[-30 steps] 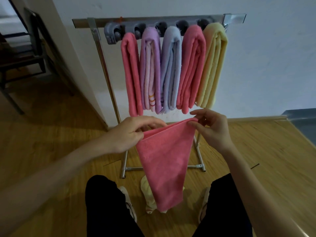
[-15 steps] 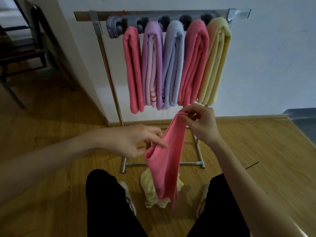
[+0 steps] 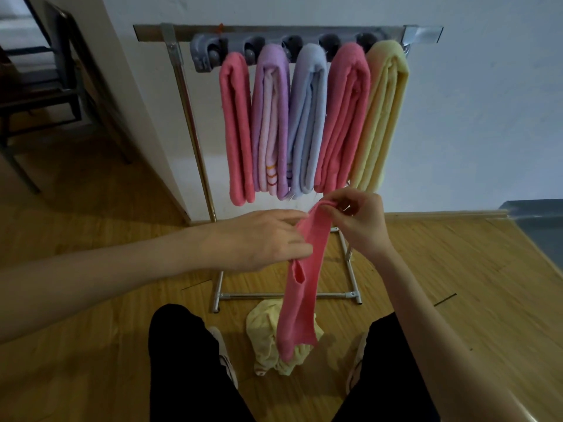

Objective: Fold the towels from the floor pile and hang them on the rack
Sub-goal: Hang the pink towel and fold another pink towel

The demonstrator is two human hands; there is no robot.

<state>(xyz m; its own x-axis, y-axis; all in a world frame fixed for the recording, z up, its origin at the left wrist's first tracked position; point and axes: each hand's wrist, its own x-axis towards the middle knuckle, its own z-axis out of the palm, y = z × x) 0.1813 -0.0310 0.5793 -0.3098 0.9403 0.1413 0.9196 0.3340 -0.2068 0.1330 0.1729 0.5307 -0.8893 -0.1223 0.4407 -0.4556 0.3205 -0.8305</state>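
Observation:
A pink towel (image 3: pixel 304 287) hangs in a narrow folded strip in front of me. My right hand (image 3: pixel 361 222) pinches its top end. My left hand (image 3: pixel 262 239) lies against the strip's left edge a little lower, thumb and fingers closing on the cloth. Below it on the floor lies a crumpled pale yellow towel (image 3: pixel 268 339), between my feet. The metal rack (image 3: pixel 179 86) stands against the wall. Several folded towels hang from its grey holder: pink (image 3: pixel 236 129), purple (image 3: pixel 272 117), light blue (image 3: pixel 306 117), pink (image 3: pixel 344 117) and yellow (image 3: pixel 380 117).
The rack's base bar (image 3: pixel 259 296) lies on the wooden floor just beyond the yellow towel. A dark chair (image 3: pixel 39 86) stands at the far left behind a wall corner. A grey raised ledge (image 3: pixel 536 220) is at the right edge. My black-trousered legs fill the bottom.
The pink towel, held spread between both hands a second ago, is now gathered into a narrow strip. My left hand let go of its corner, dropped lower and came in against the strip's edge.

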